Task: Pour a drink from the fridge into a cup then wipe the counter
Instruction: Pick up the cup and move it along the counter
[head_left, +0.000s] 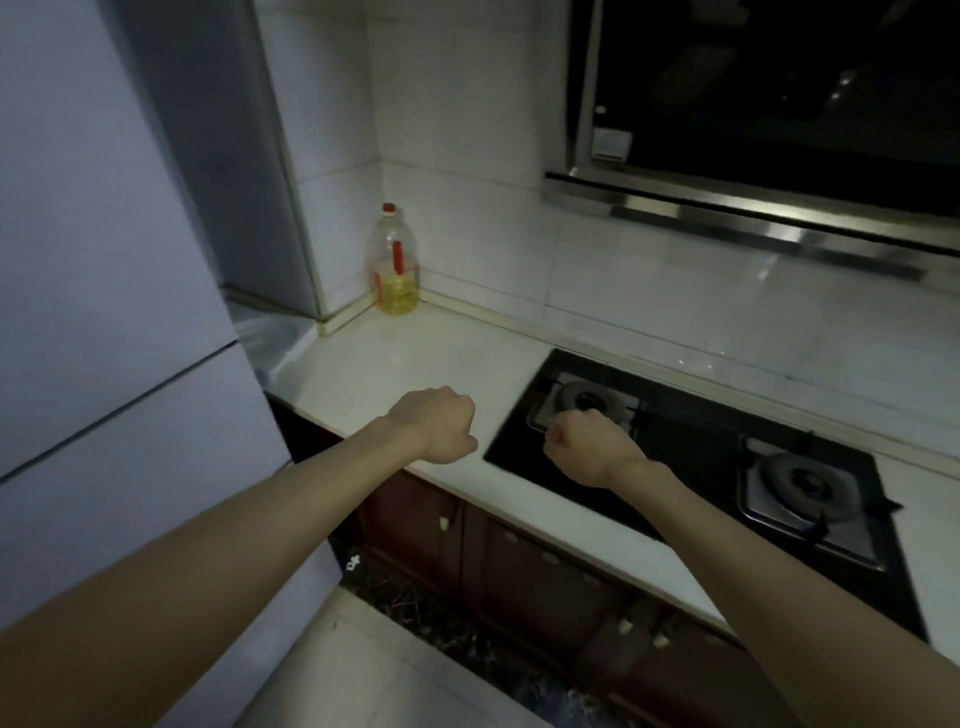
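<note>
Above the tabletop (405, 353), left grip (434, 423) is a curled, empty fist; right grip (589, 449) likewise, over the hob (691, 441).

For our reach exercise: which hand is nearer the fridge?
Left. The left hand hovers over the counter, right of the fridge; the right hand is farther right, over the stove.

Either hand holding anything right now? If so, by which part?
Nothing held. Left hand and right hand are both empty fists, fingers curled under, over the counter edge and the hob. The bottle stands apart in the corner.
</note>
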